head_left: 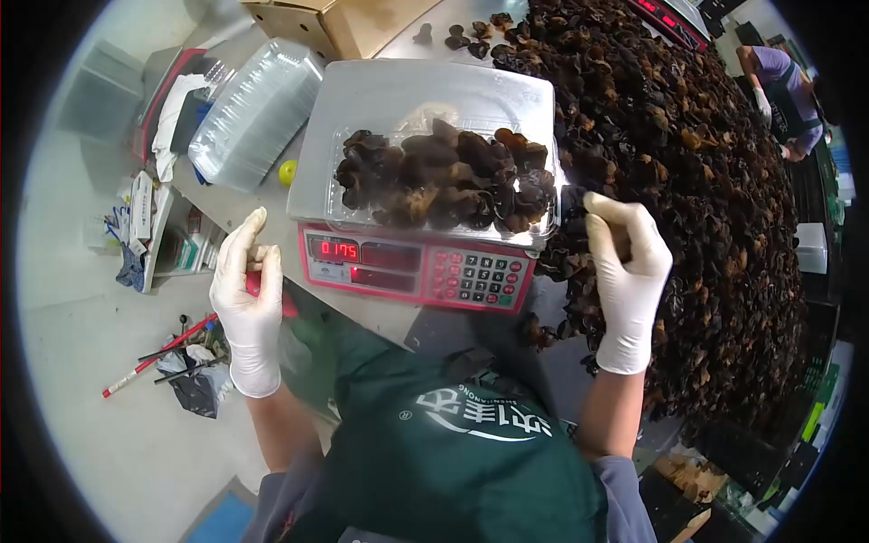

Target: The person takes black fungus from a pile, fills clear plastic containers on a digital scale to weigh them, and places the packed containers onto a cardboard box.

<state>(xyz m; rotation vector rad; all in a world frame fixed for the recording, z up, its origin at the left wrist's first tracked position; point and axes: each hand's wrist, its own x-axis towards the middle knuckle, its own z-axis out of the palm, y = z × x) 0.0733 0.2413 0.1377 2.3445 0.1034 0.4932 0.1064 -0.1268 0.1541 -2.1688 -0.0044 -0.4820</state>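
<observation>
A pink digital scale [416, 268] shows 0.175 in red digits. On its metal plate [344, 100] rests a clear plastic tray [339, 195] holding dark brown, wet-looking fungus pieces [434, 176]. My left hand [249, 299], in a white glove, hovers left of the scale with fingers apart and nothing in them. To the right of the tray, my right hand [629, 271] is gloved too, its thumb and forefinger curled close to each other beside the big pile of fungus [670, 181]; nothing shows between them.
Stacked clear trays [258, 113] lie at upper left, near a small yellow-green ball [288, 172]. An open cardboard box [348, 27] stands behind the scale. Another scale [674, 20] is at the top right. A co-worker [787, 95] with white gloves is beyond the pile.
</observation>
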